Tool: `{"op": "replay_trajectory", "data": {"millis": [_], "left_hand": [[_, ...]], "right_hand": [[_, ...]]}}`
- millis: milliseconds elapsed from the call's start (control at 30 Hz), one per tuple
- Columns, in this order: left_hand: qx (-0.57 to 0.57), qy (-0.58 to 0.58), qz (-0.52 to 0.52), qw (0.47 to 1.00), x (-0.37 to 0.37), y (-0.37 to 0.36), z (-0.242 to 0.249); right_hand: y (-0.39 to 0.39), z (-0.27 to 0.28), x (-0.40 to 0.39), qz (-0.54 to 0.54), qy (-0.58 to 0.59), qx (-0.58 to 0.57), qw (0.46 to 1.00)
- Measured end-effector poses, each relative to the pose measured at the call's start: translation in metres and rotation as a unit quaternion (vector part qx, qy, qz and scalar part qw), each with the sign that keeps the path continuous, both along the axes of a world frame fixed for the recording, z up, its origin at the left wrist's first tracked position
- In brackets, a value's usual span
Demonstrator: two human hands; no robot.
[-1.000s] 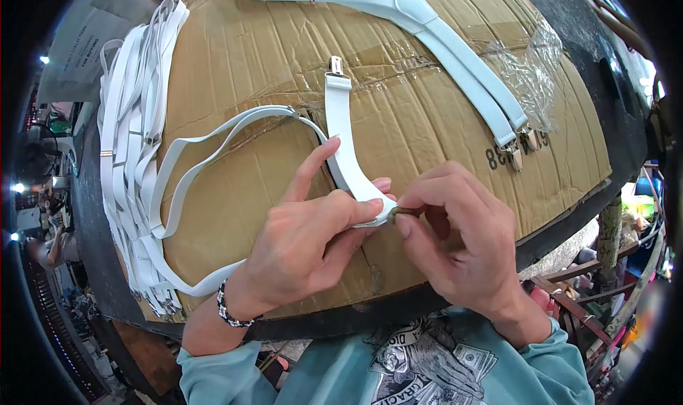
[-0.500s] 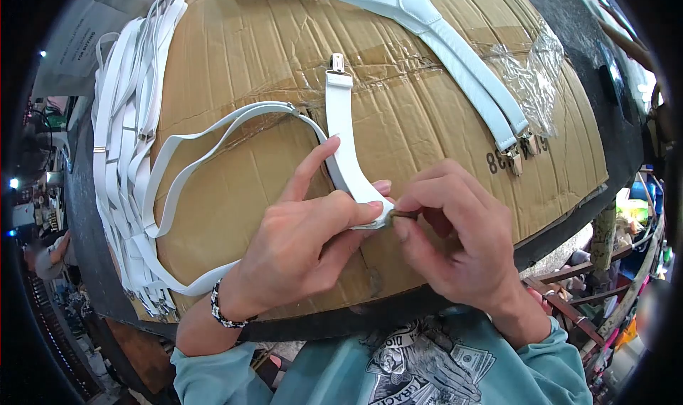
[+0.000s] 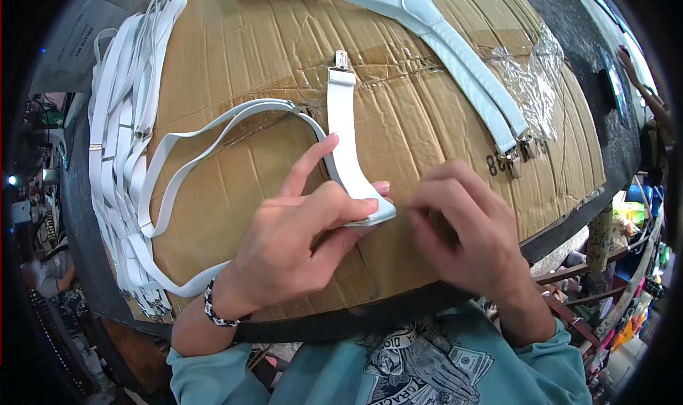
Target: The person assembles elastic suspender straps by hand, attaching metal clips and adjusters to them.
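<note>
My left hand (image 3: 299, 238) pinches a folded end of a white elastic strap (image 3: 344, 142), with the index finger stretched along its edge. The strap runs up to a metal clip (image 3: 341, 60) lying on the cardboard. To the right, just apart from the fold, my right hand (image 3: 462, 227) has its fingers curled and somewhat blurred; whatever is between them, if anything, cannot be made out. A thinner white strap (image 3: 167, 163) loops across the cardboard left of my left hand.
A pile of white straps (image 3: 128, 156) lies along the left edge of the cardboard (image 3: 398, 277). Pale suspenders (image 3: 455, 56) with metal clips lie at the upper right, beside crumpled clear plastic (image 3: 533, 85). A person's arm shows at the far left.
My right hand has moved right, away from the folded strap end, and the small dark thing at its fingertips no longer shows. My left hand keeps its hold.
</note>
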State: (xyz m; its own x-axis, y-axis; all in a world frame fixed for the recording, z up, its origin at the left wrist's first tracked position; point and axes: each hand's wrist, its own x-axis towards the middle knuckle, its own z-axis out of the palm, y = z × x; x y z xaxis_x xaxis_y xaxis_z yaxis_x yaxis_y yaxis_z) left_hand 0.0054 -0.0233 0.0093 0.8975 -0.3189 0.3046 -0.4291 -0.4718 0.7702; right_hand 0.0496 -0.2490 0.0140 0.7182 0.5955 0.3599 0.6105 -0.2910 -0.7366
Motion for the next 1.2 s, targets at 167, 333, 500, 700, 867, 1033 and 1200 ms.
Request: {"op": "replay_trajectory", "data": {"millis": [167,333,500,700,867,1033,1200], "left_hand": [[0.005,0.000,-0.003,1.000,0.002,0.001,0.002],[0.024,0.019,-0.041,0.999,0.003,0.010,0.011],[0.013,0.012,-0.018,1.000,0.003,0.003,0.007],[0.002,-0.002,0.004,1.000,0.002,-0.002,0.004],[0.031,0.012,-0.037,0.999,0.003,0.005,0.012],[0.022,0.012,-0.032,0.999,0.000,0.003,0.007],[0.030,-0.018,-0.018,0.999,-0.001,-0.003,0.008]], "right_hand": [[-0.003,0.009,0.007,0.004,0.039,0.021,0.999],[0.018,0.007,0.003,0.029,0.031,0.075,0.996],[0.010,0.002,0.000,0.023,0.018,0.041,0.999],[-0.001,0.005,0.002,0.023,0.052,0.036,0.998],[0.018,0.005,0.001,0.018,0.038,0.081,0.996],[0.013,0.001,-0.005,0.026,0.033,0.064,0.997],[0.005,0.005,-0.007,0.035,0.068,0.048,0.996]]}}
